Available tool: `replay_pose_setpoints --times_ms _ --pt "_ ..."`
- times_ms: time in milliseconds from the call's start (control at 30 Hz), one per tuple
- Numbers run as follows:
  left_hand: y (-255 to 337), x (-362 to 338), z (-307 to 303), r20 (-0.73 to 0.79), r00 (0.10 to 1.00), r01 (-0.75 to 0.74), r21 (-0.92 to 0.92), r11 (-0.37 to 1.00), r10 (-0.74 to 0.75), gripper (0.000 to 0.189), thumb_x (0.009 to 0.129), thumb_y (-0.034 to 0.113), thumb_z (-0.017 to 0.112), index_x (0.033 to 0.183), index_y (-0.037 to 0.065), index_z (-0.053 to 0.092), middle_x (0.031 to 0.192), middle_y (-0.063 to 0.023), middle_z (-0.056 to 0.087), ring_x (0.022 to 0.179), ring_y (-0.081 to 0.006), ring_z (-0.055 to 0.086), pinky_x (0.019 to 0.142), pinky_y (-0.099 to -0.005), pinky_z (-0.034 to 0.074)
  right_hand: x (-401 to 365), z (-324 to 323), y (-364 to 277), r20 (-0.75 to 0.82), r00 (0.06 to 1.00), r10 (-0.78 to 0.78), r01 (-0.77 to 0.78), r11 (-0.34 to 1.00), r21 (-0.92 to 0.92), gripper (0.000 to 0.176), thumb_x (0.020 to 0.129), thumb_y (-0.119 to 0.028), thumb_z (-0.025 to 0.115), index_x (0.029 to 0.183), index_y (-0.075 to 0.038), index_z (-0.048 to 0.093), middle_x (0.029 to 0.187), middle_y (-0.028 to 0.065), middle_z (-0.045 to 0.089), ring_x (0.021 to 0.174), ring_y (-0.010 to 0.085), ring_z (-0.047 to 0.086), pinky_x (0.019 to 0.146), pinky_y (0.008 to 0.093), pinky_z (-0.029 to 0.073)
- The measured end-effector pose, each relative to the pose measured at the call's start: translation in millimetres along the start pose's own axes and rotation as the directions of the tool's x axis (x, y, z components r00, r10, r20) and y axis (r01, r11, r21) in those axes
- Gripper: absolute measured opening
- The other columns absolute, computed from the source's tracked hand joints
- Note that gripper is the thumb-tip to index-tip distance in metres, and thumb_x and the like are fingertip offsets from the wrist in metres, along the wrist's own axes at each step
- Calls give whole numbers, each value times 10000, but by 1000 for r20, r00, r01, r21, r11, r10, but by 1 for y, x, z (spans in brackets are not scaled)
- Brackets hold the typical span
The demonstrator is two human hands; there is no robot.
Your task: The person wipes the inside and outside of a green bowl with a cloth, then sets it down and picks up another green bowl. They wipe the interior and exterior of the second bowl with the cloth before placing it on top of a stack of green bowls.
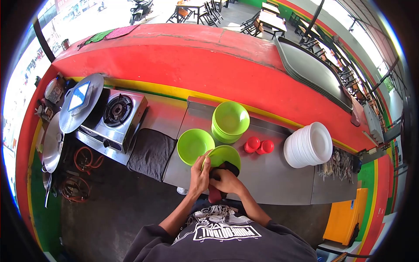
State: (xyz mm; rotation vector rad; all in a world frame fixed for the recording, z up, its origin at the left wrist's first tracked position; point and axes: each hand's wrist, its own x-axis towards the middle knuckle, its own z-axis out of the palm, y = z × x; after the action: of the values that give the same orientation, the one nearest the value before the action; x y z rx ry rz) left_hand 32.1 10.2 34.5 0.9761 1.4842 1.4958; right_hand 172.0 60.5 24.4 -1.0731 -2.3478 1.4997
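Observation:
A green bowl (224, 154) is tilted in front of me, its rim pinched by my left hand (200, 175). My right hand (225, 180) is closed on a dark cloth (231, 167) pressed against the bowl's near side. A maroon end of cloth (214, 194) hangs below that hand. Just left of the held bowl, another green bowl (195, 147) sits on the steel counter. Behind them rises a stack of green bowls (231, 118). Two red containers (258, 145) stand to the right of the held bowl.
A stack of white plates (308, 145) stands further right, beside a pile of cutlery (338, 164). On the left are a gas stove (117, 114), a folded black cloth (151, 152) and a large lid (81, 103). A red wall (187, 56) bounds the counter, with trays (312, 70) on top.

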Motion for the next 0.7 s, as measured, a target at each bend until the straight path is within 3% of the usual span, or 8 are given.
replay_pose_setpoints --times_ms 67,133,233,367,467,567,700 --pt "-7 3 4 -23 999 42 -200 979 -47 503 1075 378 445 1372 -13 553 1113 -114 661 1035 -154 613 914 -272 483 7 14 6 -115 993 2 31 957 287 225 908 -167 610 998 36 649 875 145 690 847 245 675 810 364 517" --pt "-11 5 3 -6 998 61 -253 965 -65 511 1083 386 418 1384 -9 540 1164 -98 652 1058 -141 600 940 -276 476 9 24 -8 -235 970 57 74 856 512 207 937 -95 571 1081 51 597 923 94 628 891 185 596 841 330 484" --pt "-20 9 0 -23 998 46 -272 961 -54 516 1091 384 394 1398 -10 522 1191 -88 647 1066 -132 592 950 -273 472 13 35 -16 -401 916 -25 199 896 398 222 939 -104 573 1104 43 585 962 114 642 924 193 608 851 342 484" --pt "-29 10 -9 -59 997 31 -273 962 -49 520 1094 378 386 1411 -17 502 1202 -85 640 1077 -133 581 953 -269 464 5 27 -24 -369 915 -163 225 966 130 249 905 -168 612 1056 30 616 984 254 668 932 424 650 827 447 514" --pt "-21 9 -14 -96 994 30 -250 968 -56 534 1086 385 412 1404 -34 508 1226 -98 638 1118 -149 565 982 -283 441 1 18 -16 -293 931 -219 196 975 -106 266 892 -208 636 1038 14 640 971 249 678 891 430 656 795 482 529" --pt "-19 8 -20 -80 994 56 -208 976 -74 550 1078 396 433 1406 -40 506 1245 -119 635 1169 -171 546 1024 -305 412 -4 3 -21 -307 940 -148 57 957 -286 254 894 -233 643 991 1 656 936 237 683 852 410 669 768 495 537" --pt "-20 10 -23 -23 1000 12 -83 996 -14 565 1071 406 446 1415 -40 495 1284 -157 619 1252 -207 511 1085 -329 362 4 -2 -9 -429 884 -187 11 925 -381 316 902 -272 664 1070 -10 610 915 241 671 832 431 660 734 508 535"
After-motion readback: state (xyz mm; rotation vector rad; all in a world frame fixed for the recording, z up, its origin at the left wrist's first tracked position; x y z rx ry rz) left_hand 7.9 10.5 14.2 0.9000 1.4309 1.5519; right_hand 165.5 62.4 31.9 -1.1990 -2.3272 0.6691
